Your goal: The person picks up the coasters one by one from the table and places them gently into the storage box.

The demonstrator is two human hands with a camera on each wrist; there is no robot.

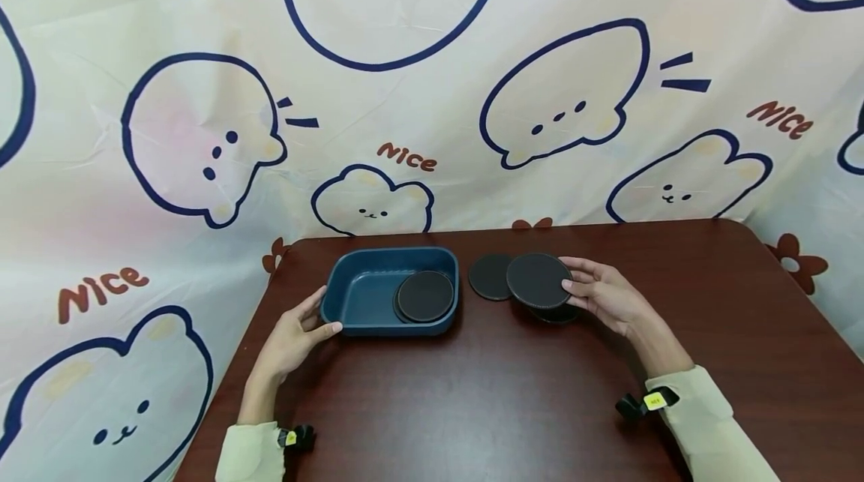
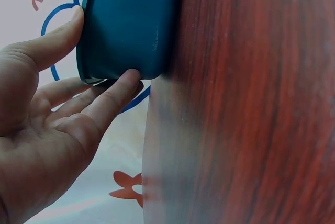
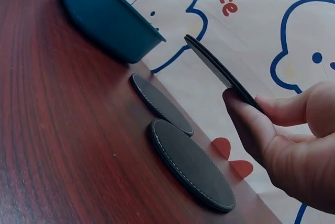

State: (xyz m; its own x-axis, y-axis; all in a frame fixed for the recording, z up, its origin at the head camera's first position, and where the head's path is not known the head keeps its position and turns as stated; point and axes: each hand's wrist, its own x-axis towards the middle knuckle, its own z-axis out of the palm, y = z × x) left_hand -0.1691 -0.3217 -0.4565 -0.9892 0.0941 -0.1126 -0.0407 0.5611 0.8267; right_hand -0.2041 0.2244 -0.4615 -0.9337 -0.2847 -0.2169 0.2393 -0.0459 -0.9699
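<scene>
My right hand (image 1: 607,300) pinches a round black coaster (image 1: 538,279) by its edge, thumb against fingers, and the right wrist view shows it tilted above the table. Below it lie two more stitched coasters, the nearer coaster (image 3: 193,166) partly covered in the head view and the farther coaster (image 3: 161,103) beside it. At the left, my left hand (image 1: 290,339) holds the end of a blue rectangular basin (image 1: 361,294), with thumb and fingers on its corner and side. Inside the basin's right half sits a small stack of black coasters (image 1: 427,296).
A dark red-brown wooden table (image 1: 466,407) carries everything. Behind and around it hangs a pale cloth (image 1: 459,190) printed with cartoon bears, meeting the table's back edge. Each sleeve has a small black band device (image 1: 648,402) at the wrist.
</scene>
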